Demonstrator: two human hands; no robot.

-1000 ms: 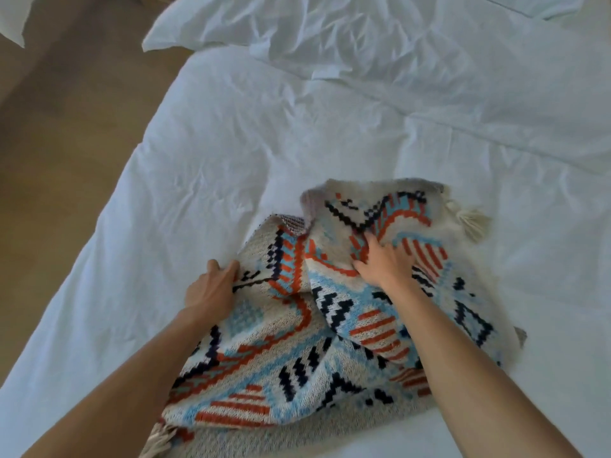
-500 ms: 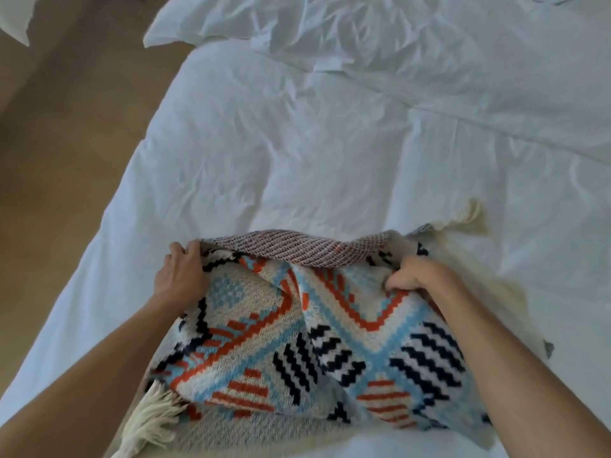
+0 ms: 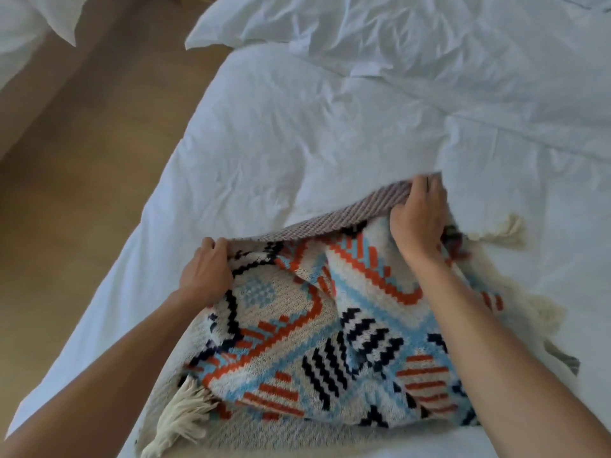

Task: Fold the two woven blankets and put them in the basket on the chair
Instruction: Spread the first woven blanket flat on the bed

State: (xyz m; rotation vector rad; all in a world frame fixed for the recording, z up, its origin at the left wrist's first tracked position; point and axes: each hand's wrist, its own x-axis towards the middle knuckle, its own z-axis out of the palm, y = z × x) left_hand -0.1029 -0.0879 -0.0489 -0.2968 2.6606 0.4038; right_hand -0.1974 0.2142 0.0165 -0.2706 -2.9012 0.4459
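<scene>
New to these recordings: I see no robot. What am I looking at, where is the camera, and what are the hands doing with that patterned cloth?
There is no machine: a person works with bare hands, and one camera worn on their head looks forward and down, so both forearms enter from below. On a bed with a crumpled white sheet lies a woven blanket, cream with orange, light blue and black patterns and cream tassels. The left hand and the right hand each grip its far edge, fingers curled over it, raised so the plain greyish underside shows. Brown wooden floor lies to the left. No basket or chair is in view.
</scene>
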